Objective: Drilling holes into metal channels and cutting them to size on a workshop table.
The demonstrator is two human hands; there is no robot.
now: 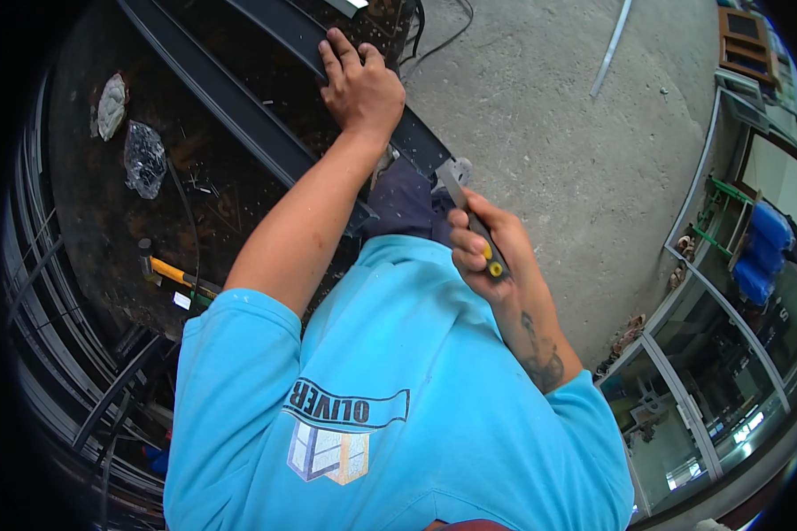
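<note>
A long dark metal profile (421,142) runs from the top of the view down to near my lap. My left hand (359,86) lies on it, palm down, its fingers spread over the surface; the thumb is not clearly visible. In my closed right hand (489,237) is a file (452,187) with a flat grey blade and a black-and-yellow handle. The blade points up and away, its tip right at the profile's near end. A light grey piece (459,167) shows at that end, partly behind the blade. A second dark profile (230,111) lies parallel on the left.
On the dark worktable (212,208) lie a hammer (173,270) with a yellow handle, a clear plastic bag (144,159) and a whitish lump (112,106). Metal bars fill the far left. A thin strip (610,49) rests on the concrete floor (558,177); glazed frames (682,389) stand at right.
</note>
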